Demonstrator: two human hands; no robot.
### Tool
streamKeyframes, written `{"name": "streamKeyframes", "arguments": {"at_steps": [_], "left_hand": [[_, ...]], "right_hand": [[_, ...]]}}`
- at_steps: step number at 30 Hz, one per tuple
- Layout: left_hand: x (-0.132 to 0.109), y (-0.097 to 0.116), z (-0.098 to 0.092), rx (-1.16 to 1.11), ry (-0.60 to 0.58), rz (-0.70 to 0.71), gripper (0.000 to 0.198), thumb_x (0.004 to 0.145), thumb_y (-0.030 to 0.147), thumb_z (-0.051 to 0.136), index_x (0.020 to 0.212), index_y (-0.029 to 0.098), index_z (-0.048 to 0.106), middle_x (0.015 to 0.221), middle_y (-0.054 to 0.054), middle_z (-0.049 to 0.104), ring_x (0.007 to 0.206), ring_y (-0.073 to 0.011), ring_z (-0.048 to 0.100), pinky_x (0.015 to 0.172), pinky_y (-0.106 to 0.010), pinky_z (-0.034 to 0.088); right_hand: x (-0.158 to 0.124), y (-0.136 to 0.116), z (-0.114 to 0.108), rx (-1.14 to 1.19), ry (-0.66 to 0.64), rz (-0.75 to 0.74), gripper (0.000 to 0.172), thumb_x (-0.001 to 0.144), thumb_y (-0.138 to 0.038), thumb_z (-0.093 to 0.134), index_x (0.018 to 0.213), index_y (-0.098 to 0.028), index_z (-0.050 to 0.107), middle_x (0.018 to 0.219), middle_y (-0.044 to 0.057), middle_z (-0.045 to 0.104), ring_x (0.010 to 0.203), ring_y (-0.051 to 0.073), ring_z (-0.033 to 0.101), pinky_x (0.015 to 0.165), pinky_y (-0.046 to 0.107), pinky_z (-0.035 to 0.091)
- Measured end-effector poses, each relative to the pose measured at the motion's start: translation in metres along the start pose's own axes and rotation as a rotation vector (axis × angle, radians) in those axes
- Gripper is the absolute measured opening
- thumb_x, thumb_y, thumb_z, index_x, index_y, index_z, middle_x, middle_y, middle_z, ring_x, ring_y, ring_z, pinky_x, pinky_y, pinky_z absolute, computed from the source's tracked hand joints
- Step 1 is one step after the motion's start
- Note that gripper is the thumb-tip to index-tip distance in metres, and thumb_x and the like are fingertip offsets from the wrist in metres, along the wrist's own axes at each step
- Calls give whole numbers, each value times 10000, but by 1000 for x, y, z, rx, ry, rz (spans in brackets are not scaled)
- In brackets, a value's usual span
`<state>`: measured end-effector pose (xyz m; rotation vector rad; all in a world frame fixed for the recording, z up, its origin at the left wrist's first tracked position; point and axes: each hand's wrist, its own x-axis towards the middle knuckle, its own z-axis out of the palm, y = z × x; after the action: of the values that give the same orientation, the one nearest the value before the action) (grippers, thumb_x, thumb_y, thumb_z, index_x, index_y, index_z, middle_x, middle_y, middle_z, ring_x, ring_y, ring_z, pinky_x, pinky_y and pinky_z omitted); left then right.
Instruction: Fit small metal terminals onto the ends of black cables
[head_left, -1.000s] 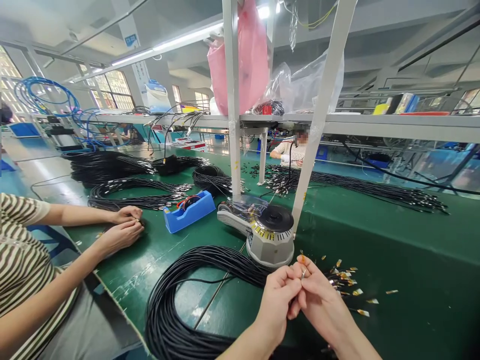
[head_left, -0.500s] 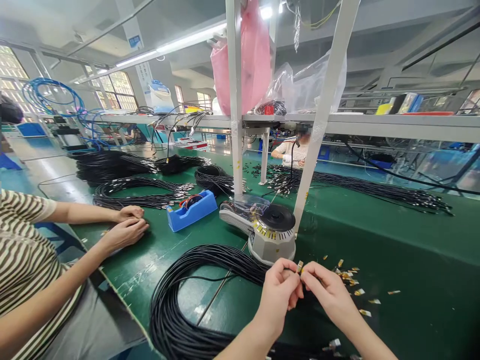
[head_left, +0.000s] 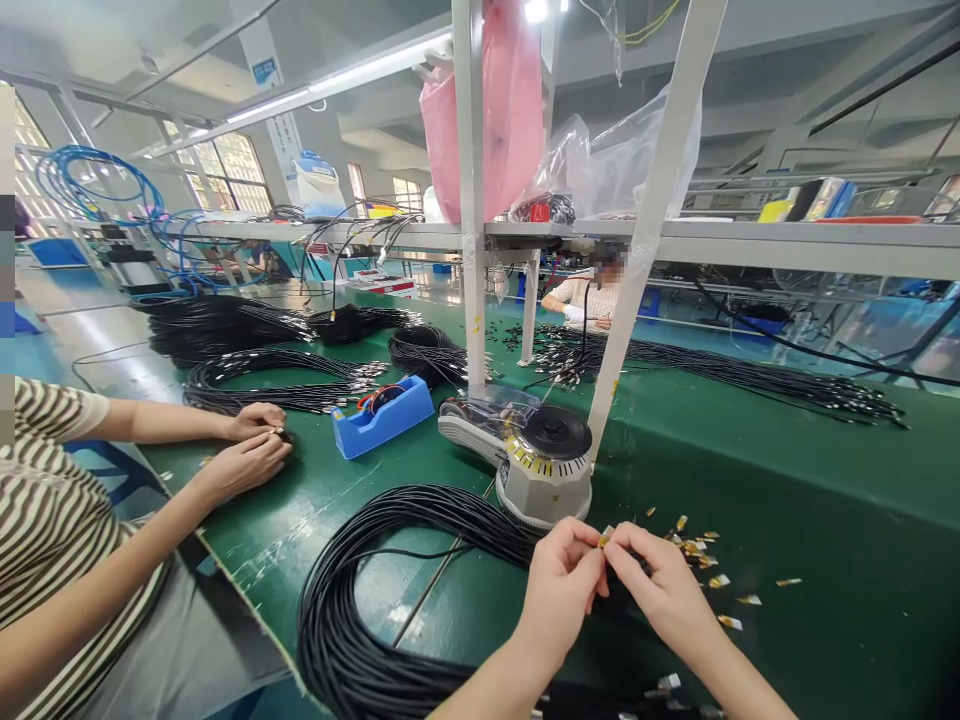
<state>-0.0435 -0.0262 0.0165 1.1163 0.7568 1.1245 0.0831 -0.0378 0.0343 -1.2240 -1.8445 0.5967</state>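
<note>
My left hand (head_left: 559,590) is closed in a pinch on a cable end (head_left: 604,537), a small metal plug with yellow tape at it. From the other side the thumb and fingertips of my right hand (head_left: 660,580) press on the same plug and tape. Most of it is hidden by my fingers. Below and to the left curves a large bundle of black cables (head_left: 330,610), which runs under my hands. Just beyond them stands a round tape dispenser (head_left: 544,480) with short yellow strips along its edge. Several taped plugs (head_left: 718,583) lie to the right of my right hand.
A co-worker's hands (head_left: 251,450) handle something small at the left. A blue tape holder (head_left: 384,415) sits mid-table. White shelf posts (head_left: 476,300) rise behind the dispenser. More black cable bundles (head_left: 225,330) lie at the back of the green table (head_left: 840,500).
The plug between my fingertips has tilted and sits lower, with yellow tape now showing on it. My right fingertips have closed over it. The co-worker's hands have shifted slightly.
</note>
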Motion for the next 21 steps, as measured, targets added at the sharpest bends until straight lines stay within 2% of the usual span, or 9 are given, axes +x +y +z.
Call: {"name": "streamKeyframes", "arguments": {"at_steps": [15, 21], "left_hand": [[-1, 3, 2, 22, -16, -21, 77, 749, 213, 507, 747, 142, 477, 454, 51, 470, 337, -31, 303, 336, -161, 196], [-3, 4, 0, -4, -34, -8, 179, 756, 312, 551, 754, 147, 483, 465, 53, 468, 319, -30, 315, 312, -158, 190]], "right_hand": [[0, 1, -1, -48, 32, -21, 286, 853, -266, 400, 580, -190, 439, 598, -2, 507, 591, 173, 489, 568, 264, 355], [0, -1, -2, -42, 20, -41, 290, 860, -275, 400, 584, -192, 429, 578, -10, 493, 568, 165, 480, 547, 257, 358]]}}
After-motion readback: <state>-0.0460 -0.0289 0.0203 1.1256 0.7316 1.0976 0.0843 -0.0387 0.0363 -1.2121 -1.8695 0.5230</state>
